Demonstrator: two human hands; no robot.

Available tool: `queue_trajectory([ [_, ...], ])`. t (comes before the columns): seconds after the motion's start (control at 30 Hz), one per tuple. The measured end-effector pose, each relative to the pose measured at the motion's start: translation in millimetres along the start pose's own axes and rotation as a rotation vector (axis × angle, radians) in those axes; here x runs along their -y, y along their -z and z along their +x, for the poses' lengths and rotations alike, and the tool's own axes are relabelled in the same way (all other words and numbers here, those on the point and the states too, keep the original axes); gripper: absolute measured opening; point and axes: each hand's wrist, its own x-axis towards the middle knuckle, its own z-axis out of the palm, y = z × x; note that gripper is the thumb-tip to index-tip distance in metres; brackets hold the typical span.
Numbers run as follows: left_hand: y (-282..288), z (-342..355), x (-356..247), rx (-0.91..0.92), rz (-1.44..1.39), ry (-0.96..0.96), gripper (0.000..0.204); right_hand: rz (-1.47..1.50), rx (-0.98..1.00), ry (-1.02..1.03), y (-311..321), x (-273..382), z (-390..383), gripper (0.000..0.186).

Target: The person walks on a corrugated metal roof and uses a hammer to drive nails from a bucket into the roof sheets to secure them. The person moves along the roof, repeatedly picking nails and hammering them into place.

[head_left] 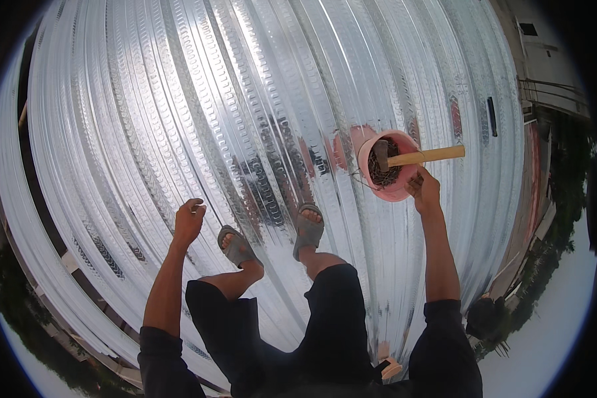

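My right hand [424, 190] is closed on the near right edge of a pink bucket [367, 162]. Inside lies a heap of thin brownish nails [386, 180]. A hammer [426, 156] rests across the bucket, its dark head on the nails and its pale wooden handle jutting out to the right over the rim. Off to the left, my left hand [190, 220] hangs above the ribbed metal sheets [179, 132] with its fingers curled together; whatever is in them is too small to name.
My sandalled feet [310, 229] stand on the shiny sheets, between raised ribs. A dark narrow bar [491, 117] lies farther right. Along the left, a dark gap [30, 159] separates the sheets. Trees and buildings show beyond the roof's edges.
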Motion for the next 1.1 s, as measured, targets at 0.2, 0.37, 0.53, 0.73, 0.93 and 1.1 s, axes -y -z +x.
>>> queue_trajectory([
  [0.2,-97,135,15,0.135,0.251,-0.166,0.036,-0.391,-0.005,0.401,-30,-25,12,0.04],
  [0.37,-146,205,-37,0.1,0.204,-0.336,0.034,-0.719,-0.16,0.771,-36,-49,34,0.059],
  [0.53,-151,241,-73,0.032,0.196,-0.362,0.03,-0.509,-0.282,0.942,-4,-50,51,0.069],
  [0.73,-160,222,-111,-0.076,0.112,-0.547,0.026,-0.683,-0.387,1.038,58,-17,83,0.04],
  [0.93,-208,183,-203,0.04,-0.043,-0.707,0.026,-1.654,-0.285,1.289,68,41,126,0.022],
  [1.1,-249,167,-281,0.052,-0.172,-0.827,0.027,-2.038,-0.106,1.018,77,38,151,0.025],
])
